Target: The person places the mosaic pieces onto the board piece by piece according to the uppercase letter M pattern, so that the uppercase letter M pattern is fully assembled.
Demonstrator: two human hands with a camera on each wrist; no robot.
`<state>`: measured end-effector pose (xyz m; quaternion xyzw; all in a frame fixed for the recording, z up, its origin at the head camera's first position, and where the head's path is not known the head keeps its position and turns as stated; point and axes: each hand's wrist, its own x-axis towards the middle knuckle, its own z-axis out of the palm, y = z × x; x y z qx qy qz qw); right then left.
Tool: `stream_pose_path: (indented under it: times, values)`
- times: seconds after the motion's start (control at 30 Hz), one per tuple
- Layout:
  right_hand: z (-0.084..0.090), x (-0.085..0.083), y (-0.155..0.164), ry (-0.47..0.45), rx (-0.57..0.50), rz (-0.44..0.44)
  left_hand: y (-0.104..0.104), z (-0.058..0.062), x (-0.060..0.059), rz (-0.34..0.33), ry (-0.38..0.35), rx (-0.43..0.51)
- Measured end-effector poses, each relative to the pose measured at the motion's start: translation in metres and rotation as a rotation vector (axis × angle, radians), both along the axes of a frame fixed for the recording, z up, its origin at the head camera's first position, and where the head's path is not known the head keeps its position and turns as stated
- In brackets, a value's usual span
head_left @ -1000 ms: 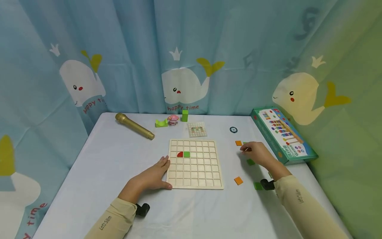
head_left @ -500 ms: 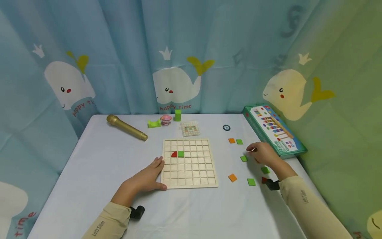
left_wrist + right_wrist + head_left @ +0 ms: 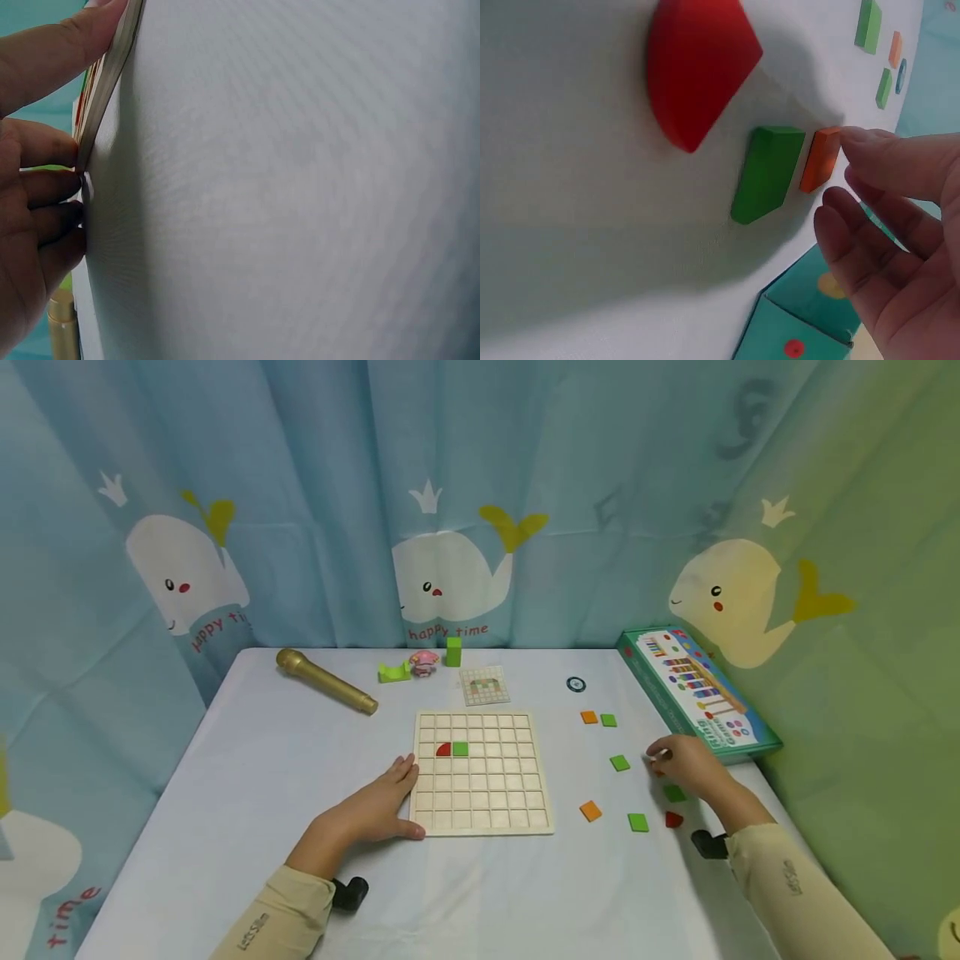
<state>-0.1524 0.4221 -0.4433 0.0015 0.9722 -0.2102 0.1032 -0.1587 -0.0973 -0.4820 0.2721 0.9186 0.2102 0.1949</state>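
Observation:
My left hand (image 3: 375,806) rests at the left edge of a cream grid board (image 3: 480,814), fingers and thumb spread along its side. A red quarter-round tile (image 3: 444,749) and a green square tile (image 3: 461,749) lie side by side in the grid. In the left wrist view, the thumb (image 3: 71,45) and fingertips touch the board's edge (image 3: 105,90). My right hand (image 3: 693,768) hovers low on the right, thumb and fingers apart. In the right wrist view, its thumb tip is right at an orange tile (image 3: 821,159), beside a green tile (image 3: 769,176) and a red quarter-round tile (image 3: 701,67).
Loose tiles lie right of the board, among them an orange tile (image 3: 591,811) and a green tile (image 3: 638,822). A patterned card (image 3: 484,686), a pink figurine (image 3: 424,663), a gold microphone (image 3: 327,681) and a dark ring (image 3: 576,684) sit behind. A green game box (image 3: 697,689) stands back right.
My right hand has moved rightward and a little nearer, from the green tiles to the orange tile by the box. The left hand stays at the board; the head view has shifted slightly.

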Motion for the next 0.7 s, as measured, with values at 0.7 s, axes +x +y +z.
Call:
stream_pose_path:
  times: [0.7]
  values:
    - [0.0011, 0.0010, 0.0042, 0.001, 0.061, 0.003, 0.0006, -0.0029, -0.0022, -0.002, 0.005, -0.009]
